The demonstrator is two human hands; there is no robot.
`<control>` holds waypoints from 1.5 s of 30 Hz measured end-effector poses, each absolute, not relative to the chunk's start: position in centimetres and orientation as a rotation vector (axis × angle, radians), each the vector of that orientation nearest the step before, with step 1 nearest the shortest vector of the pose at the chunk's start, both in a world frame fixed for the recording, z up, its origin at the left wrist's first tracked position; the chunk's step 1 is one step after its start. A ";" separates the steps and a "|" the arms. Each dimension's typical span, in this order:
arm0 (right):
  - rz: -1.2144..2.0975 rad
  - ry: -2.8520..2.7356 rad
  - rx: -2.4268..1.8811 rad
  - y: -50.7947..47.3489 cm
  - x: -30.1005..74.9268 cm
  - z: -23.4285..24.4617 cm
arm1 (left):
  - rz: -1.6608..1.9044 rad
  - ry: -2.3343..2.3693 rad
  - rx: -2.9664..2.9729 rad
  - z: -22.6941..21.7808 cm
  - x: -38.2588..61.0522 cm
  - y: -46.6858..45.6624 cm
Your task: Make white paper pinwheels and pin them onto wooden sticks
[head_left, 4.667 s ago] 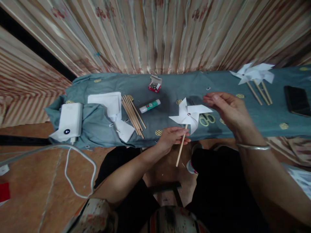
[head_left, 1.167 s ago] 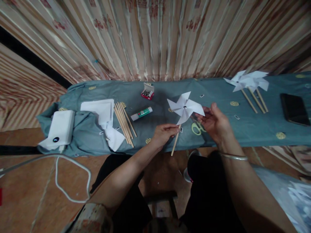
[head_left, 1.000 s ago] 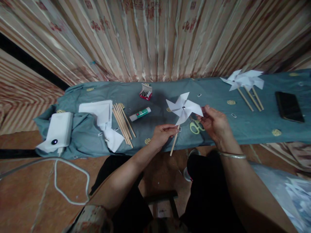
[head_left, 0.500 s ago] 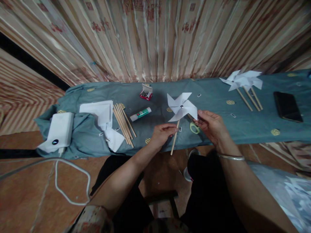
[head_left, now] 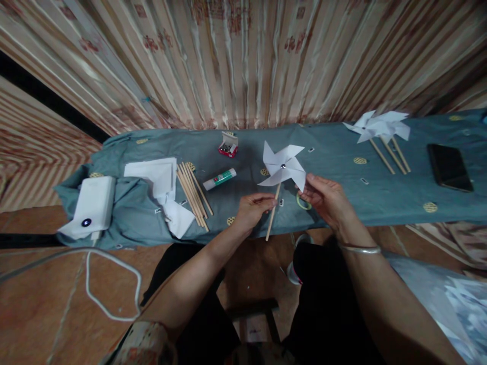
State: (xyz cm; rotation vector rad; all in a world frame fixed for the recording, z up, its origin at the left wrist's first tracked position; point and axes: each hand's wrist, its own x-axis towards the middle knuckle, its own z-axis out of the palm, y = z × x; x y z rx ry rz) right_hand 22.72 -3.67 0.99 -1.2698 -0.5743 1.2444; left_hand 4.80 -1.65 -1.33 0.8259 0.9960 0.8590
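Stick [head_left: 270, 223] is pinched below pinwheel [head_left: 289, 166] by left hand [head_left: 251, 210]; blade [head_left: 299, 178] is best nudged lightly by right hand [head_left: 327, 202], its grip unclear.

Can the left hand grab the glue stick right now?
Probably not without letting go: the left hand pinches the wooden stick of the pinwheel, though the glue stick lies close by.

the site appears to be a home, indicated by a patterned curtain [head_left: 243, 66] across the frame top, cloth-covered table [head_left: 395, 203] mid-frame and tiled floor [head_left: 38, 299] lower left.
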 end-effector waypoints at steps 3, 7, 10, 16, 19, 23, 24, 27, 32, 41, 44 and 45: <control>1.258 -0.588 -1.282 -3.7 22.5 1.1 | 0.869 0.981 0.814 -1.4 4.8 -1.6; 1.280 -0.624 -1.295 -3.8 22.2 1.2 | 0.862 0.995 0.807 -1.2 4.8 -1.6; 1.308 -0.631 -1.292 -3.9 21.9 1.2 | 0.868 0.994 0.812 -1.1 4.8 -1.6; 1.371 -0.652 -1.276 -3.9 21.5 1.1 | 0.869 0.989 0.814 -1.1 4.8 -1.6; 1.386 -0.646 -1.278 -4.0 21.4 1.2 | 0.869 0.989 0.811 -1.1 4.8 -1.6; 1.409 -0.642 -1.275 -4.1 21.3 1.3 | 0.870 0.987 0.805 -1.2 4.8 -1.6; 1.415 -0.640 -1.269 -4.1 21.3 1.3 | 0.870 0.983 0.807 -1.2 4.8 -1.6; 1.429 -0.620 -1.257 -4.1 21.2 1.5 | 0.877 0.972 0.814 -1.3 4.8 -1.6; 1.426 -0.608 -1.252 -4.0 21.3 1.5 | 0.874 0.964 0.826 -1.5 4.8 -1.7; 1.400 -0.690 -1.286 -4.2 21.2 1.4 | 0.871 0.959 0.800 -1.4 5.0 -1.7; 1.412 -0.699 -1.286 -4.2 21.1 1.5 | 0.872 0.957 0.783 -1.3 5.1 -1.7; 1.415 -0.706 -1.285 -4.2 21.1 1.5 | 0.873 0.956 0.780 -1.3 5.1 -1.7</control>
